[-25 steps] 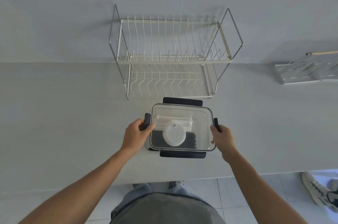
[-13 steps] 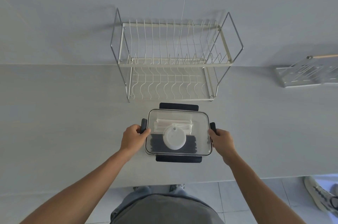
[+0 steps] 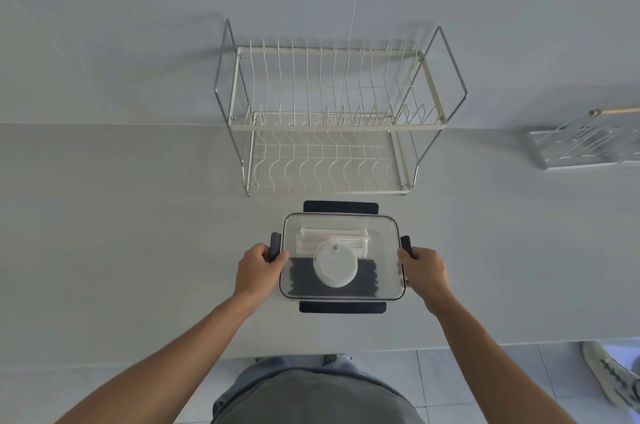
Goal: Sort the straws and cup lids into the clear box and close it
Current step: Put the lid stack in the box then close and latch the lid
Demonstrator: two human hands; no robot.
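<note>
Both hands are on the clear box (image 3: 384, 243), which sits on the table (image 3: 121, 233) just in front of the two-tier dish rack (image 3: 332, 118). Its long axis runs left to right, and the clear lid lies flat over it. The left hand (image 3: 256, 269) curls its fingers round the dark side latch (image 3: 275, 245) at the box's left end; the right hand (image 3: 422, 269) grips the matching latch (image 3: 406, 243) at the right end. Dark flaps at the far edge (image 3: 341, 207) and near edge (image 3: 343, 307) stick out flat, not folded down. Through the lid: white straws (image 3: 332, 236) lie along the far half, black straws (image 3: 298, 278) along the near half, both bundles pointing left-right, parallel to the box. A round white cup lid (image 3: 335, 267) rests on top, overlapping both bundles. Off to the right stands a wire holder (image 3: 585, 146).
</note>
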